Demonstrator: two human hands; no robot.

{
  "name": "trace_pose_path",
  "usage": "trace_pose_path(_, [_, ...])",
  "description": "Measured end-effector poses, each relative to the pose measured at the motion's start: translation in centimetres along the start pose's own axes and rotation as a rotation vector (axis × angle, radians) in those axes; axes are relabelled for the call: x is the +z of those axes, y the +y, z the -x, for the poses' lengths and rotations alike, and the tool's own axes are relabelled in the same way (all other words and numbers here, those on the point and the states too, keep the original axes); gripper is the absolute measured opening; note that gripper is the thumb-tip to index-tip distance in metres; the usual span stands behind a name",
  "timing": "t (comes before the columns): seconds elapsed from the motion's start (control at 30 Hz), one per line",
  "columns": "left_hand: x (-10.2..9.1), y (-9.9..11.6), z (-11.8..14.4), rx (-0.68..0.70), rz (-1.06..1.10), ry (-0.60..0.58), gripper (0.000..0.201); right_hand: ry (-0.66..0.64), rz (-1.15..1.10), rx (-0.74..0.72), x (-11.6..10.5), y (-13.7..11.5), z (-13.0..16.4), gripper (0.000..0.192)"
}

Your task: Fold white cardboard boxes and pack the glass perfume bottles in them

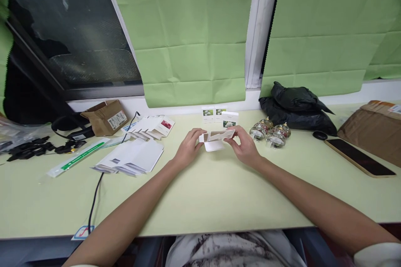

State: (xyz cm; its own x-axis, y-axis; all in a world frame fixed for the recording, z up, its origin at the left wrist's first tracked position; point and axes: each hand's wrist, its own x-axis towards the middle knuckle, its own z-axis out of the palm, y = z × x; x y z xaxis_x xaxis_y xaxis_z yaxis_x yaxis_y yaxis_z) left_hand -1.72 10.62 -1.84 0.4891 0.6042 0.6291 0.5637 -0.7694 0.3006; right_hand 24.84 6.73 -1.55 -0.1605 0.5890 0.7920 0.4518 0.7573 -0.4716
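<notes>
My left hand (189, 147) and my right hand (244, 146) both grip a small white cardboard box (217, 139), half folded, with its flaps open, just above the pale green table (203, 192). The left hand pinches its left end, the right hand its right end. Behind it stand three small white boxes with flower pictures (220, 116). To the right lie several clear glass ornaments (271, 132).
Flat white box blanks (131, 156) and printed cards (152, 127) lie at left, with a brown carton (105, 117), a black cable (95, 194) and black clips (29, 148). At right are black bags (296, 106), a phone (359, 157) and a brown parcel (374, 127).
</notes>
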Motion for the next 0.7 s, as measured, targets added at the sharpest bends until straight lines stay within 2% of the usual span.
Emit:
trace_pose_path(0.37, [0.08, 0.99, 0.21, -0.004, 0.068, -0.041, 0.049, -0.038, -0.006, -0.058, 0.12, -0.22, 0.26, 0.021])
trace_pose_path(0.7, [0.14, 1.15, 0.25, -0.036, 0.137, -0.08, 0.041, -0.057, -0.006, -0.047, 0.0, -0.67, 0.14, 0.018])
